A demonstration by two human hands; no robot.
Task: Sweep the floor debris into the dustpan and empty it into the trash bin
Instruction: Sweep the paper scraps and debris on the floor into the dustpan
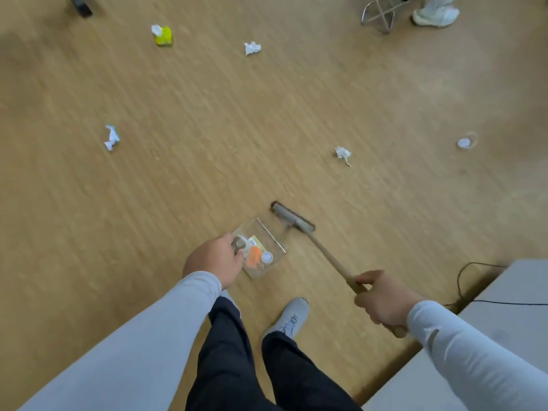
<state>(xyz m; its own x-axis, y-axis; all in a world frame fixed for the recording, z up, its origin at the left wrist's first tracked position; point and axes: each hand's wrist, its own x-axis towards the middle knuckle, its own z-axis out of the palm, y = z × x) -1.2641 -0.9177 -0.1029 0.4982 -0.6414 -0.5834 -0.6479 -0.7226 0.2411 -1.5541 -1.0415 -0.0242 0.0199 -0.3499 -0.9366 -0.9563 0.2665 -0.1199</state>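
Debris: crumpled papers (252,48) are lying scattered on the wood floor (178,161), with a yellow pack (163,35) far off and a cup (464,142) at right.
Dustpan (261,250): sitting on the floor ahead of the feet, holding an orange scrap (253,257) and a lid (266,257).
Left hand (213,259): gripping the dustpan's handle.
Right hand (382,298): grasping the broom handle (329,256).
Broom head (293,218): resting just beyond the dustpan's open edge.

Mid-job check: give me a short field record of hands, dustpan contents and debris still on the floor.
left hand: grips dustpan handle
right hand: grips broom handle
dustpan: clear, on floor, holds orange scrap and white cap
broom head: on floor beside dustpan's open edge
floor debris: four crumpled papers, yellow packet, clear lid
trash bin: not in view
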